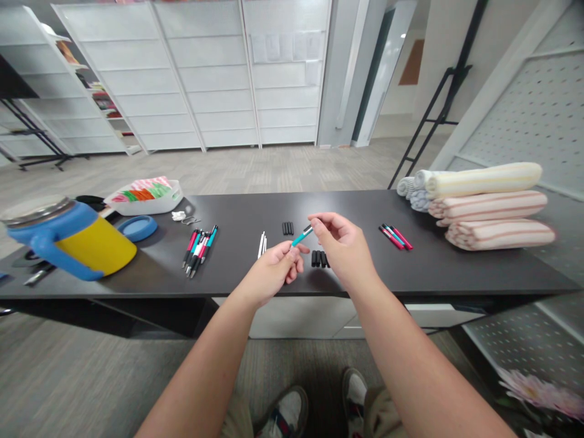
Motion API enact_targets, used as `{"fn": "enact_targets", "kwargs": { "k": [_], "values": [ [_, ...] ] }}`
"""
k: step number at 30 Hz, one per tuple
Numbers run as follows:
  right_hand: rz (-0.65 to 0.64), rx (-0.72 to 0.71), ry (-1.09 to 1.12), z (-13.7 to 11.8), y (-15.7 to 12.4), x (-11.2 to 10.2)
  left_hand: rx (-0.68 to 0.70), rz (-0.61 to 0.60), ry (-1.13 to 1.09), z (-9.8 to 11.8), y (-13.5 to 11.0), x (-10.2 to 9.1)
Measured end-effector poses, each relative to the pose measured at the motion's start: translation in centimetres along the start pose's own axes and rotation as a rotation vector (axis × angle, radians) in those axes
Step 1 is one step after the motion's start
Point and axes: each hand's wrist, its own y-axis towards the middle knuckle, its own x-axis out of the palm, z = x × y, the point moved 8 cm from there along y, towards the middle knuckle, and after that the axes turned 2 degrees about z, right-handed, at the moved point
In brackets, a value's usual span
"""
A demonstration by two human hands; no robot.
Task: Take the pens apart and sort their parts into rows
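A teal pen barrel (302, 236) is held between both hands above the dark table (246, 210). My left hand (279, 263) pinches its lower left end, fingers curled. At its dark upper right end, the thumb and fingers of my right hand (340, 240) are closed. Beyond the hands lie several small black pieces (288, 228) in a row. Thicker black pieces (319, 259) sit between the hands, partly hidden by the right one. Thin white sticks (262, 244), perhaps refills, lie just left of my left hand.
Assorted pens (199, 250) lie to the left; red and teal pen barrels (396, 236) lie to the right. A blue-yellow jug (73, 237), its blue lid (137, 228) and a white basket (150, 204) stand at the left. Rolled towels (497, 207) are stacked at the right end.
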Motion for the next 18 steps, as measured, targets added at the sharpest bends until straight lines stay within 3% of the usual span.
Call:
{"fn": "enact_targets", "kwargs": {
  "k": [7,18],
  "values": [
    [-0.035,0.045,0.074,0.3,-0.2,0.8,0.004,0.005,0.086,0.2,-0.1,0.1],
    [0.125,-0.025,0.153,-0.6,0.1,-0.8,0.006,-0.018,0.038,0.3,-0.1,0.3]
  ]
}}
